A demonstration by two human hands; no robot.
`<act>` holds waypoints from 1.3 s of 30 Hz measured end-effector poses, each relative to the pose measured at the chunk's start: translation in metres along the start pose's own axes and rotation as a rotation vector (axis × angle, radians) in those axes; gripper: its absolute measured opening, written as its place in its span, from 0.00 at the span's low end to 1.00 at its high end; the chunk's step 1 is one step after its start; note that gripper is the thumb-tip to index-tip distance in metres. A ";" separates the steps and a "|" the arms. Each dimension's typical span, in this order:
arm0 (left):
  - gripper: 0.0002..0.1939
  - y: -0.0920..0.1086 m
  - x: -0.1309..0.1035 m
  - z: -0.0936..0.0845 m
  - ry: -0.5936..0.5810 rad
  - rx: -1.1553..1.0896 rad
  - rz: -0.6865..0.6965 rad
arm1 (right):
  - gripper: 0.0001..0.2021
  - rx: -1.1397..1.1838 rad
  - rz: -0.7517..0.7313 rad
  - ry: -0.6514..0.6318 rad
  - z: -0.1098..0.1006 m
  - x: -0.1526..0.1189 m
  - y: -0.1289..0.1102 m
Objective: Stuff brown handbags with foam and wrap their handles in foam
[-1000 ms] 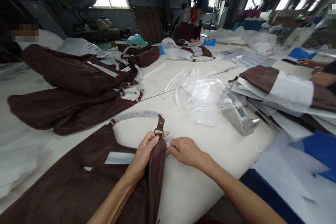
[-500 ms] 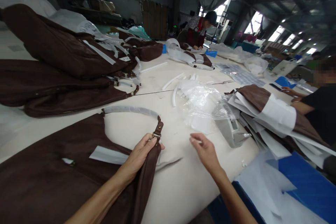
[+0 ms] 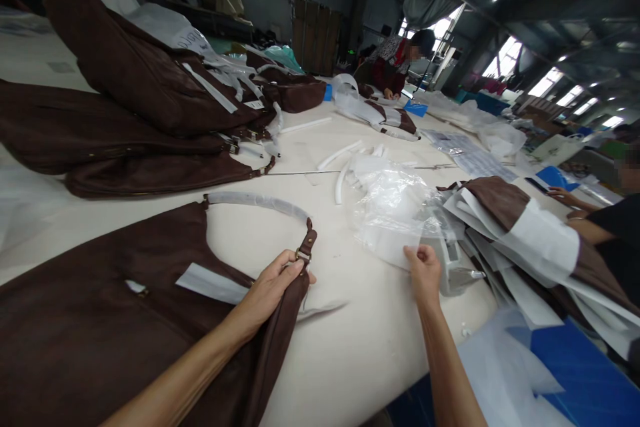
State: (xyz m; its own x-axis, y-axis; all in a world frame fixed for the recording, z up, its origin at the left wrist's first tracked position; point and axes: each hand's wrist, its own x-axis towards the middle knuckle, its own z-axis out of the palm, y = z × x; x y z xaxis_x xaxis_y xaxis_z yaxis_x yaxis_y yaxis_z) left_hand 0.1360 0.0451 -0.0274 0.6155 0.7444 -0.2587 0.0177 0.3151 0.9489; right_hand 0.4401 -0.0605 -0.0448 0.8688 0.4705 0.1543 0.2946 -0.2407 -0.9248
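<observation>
A brown handbag (image 3: 165, 320) lies spread across the near left of the table, its strap (image 3: 260, 201) wrapped in clear plastic. My left hand (image 3: 280, 277) is closed on the bag's upper corner, just below the metal strap buckle (image 3: 303, 255). A white strip (image 3: 213, 284) sticks out of the bag's opening, and a bit of white shows at the zip pocket. Over on the right, my right hand (image 3: 426, 270) has its fingers curled at the near edge of a crumpled pile of clear plastic (image 3: 387, 203), pinching that edge. The inner fingers are partly hidden.
More brown handbags (image 3: 150, 100) are heaped at the back left. A tape dispenser (image 3: 453, 263) stands beside the plastic, close to a stack of brown pieces with white sheets (image 3: 545, 233). A blue bin (image 3: 580, 360) is below right. Co-workers are at the far side and right.
My right hand has moved right and slightly forward, from above bare table to the edge of the plastic pile. My left hand keeps its hold on the handbag. The view has shifted slightly left.
</observation>
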 end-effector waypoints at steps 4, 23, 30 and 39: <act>0.21 0.002 -0.001 0.001 0.014 -0.016 -0.006 | 0.19 0.163 0.059 0.071 -0.026 -0.020 -0.005; 0.21 0.009 -0.014 0.002 0.007 -0.135 0.042 | 0.17 0.394 0.340 -0.821 0.100 -0.070 -0.078; 0.22 0.009 -0.013 0.002 0.030 -0.101 0.015 | 0.18 0.846 0.531 -0.979 0.109 -0.106 -0.080; 0.25 0.000 -0.004 -0.004 0.086 -0.038 -0.078 | 0.20 0.853 0.526 -0.907 0.124 -0.106 -0.090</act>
State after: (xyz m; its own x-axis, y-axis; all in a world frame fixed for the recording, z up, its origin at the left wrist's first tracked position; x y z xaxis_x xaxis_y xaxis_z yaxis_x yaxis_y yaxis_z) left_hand 0.1300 0.0446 -0.0269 0.5435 0.7642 -0.3473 0.0321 0.3946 0.9183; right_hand 0.2720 0.0169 -0.0214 0.1370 0.9565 -0.2576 -0.6138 -0.1222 -0.7800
